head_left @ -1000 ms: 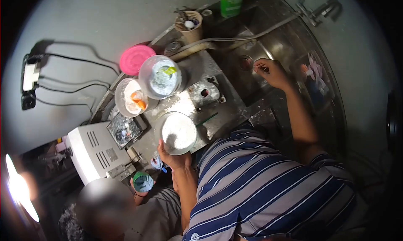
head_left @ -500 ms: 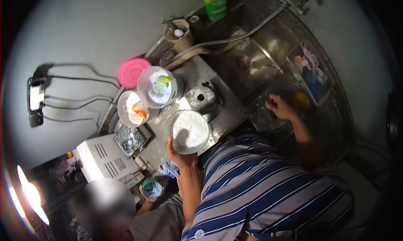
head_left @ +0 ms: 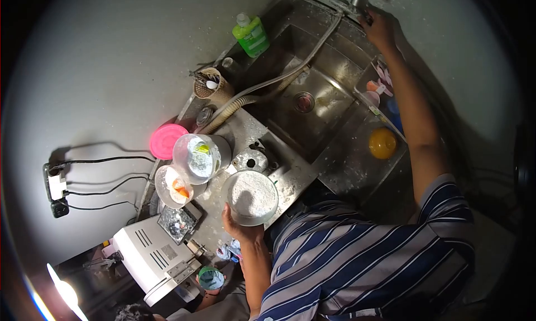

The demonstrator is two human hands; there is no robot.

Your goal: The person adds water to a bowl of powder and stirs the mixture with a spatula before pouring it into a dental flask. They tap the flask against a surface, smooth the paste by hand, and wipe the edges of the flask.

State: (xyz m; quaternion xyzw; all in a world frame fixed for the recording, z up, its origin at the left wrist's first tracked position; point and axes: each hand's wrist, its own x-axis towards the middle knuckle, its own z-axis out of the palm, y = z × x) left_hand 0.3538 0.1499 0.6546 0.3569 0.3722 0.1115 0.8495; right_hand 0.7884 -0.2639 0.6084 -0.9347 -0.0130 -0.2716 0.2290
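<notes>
My left hand (head_left: 241, 230) grips the near side of a clear round bowl (head_left: 273, 206) filled with white powder. My right arm is stretched across the sink's right side. At its end, my right hand (head_left: 379, 29) is at the faucet (head_left: 353, 8), its fingers bent on or against the base; what they grip is hard to make out. A hose runs from the faucet over the metal sink (head_left: 312, 120). Left of the bowl stand a tub of white powder with a green scoop (head_left: 202, 148) and a tub with an orange scoop (head_left: 181, 190).
Behind are a pink lid (head_left: 168, 141), a cup of tools (head_left: 215, 86) and a green soap bottle (head_left: 252, 37). An orange-yellow bowl (head_left: 382, 143) lies right of the sink. A white machine (head_left: 153, 257) stands at left, near a co-worker's hand holding a green cup (head_left: 211, 278).
My right hand has moved from beside the orange-yellow bowl up to the faucet, the arm now extended. The view has shifted. My left hand still holds the powder bowl.
</notes>
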